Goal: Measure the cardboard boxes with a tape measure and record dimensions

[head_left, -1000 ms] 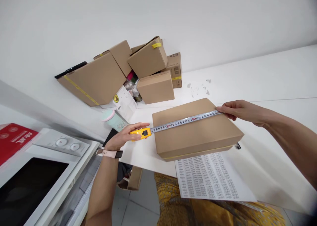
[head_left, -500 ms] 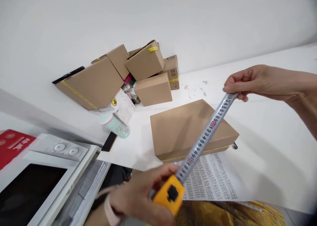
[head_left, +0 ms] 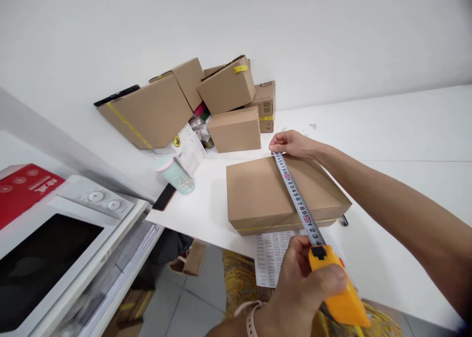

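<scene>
A yellow tape measure is gripped in my left hand, thumb along its case. Its silver blade runs out away from me over the top of a closed cardboard box. At the box's far edge, my right hand pinches the blade's end between thumb and fingers. Numbers show along the blade, with a red 10 and a red 20; about 24 is the last one before the case. Under the box's near side lies a printed sheet, partly hidden by the box and my left hand.
Several cardboard boxes are stacked against the wall at the back. A mint tumbler leans near a dark flat object at the table's left edge. On the lower left stands a microwave with a red item on top.
My right hand has moved left to the box's far edge, bringing the blade's end with it. My left hand has moved right with the case, so the blade now crosses the box top.
</scene>
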Tool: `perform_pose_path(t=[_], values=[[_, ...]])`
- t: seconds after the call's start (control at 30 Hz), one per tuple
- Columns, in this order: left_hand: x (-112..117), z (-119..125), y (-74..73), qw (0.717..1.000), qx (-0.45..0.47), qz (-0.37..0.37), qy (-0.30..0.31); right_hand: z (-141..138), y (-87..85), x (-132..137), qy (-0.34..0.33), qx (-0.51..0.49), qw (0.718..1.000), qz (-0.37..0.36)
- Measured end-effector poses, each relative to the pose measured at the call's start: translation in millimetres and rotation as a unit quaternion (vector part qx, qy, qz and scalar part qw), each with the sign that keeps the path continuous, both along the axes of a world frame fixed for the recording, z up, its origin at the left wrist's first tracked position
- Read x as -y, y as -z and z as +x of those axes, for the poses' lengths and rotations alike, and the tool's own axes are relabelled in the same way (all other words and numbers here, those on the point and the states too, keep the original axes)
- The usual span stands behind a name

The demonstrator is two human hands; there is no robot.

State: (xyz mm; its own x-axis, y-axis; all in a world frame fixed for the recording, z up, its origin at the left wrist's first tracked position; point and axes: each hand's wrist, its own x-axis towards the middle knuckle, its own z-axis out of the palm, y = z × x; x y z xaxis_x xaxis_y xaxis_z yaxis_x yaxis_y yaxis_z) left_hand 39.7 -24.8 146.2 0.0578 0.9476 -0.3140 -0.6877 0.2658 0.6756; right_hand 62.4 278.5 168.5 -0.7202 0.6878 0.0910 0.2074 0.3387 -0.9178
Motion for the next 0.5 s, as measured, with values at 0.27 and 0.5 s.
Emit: perform_pose_path(t=[0.27,0.5], values=[[5,2,7.1,1.0,-0.002,0.004,-0.009,-1,16.7,-4,0.008,0.03,0.999,0.022],[7,-1,5.7,1.0,-0.004,0.007,0.004,3,11.5,-3,0.004,0.059,0.998,0.016]])
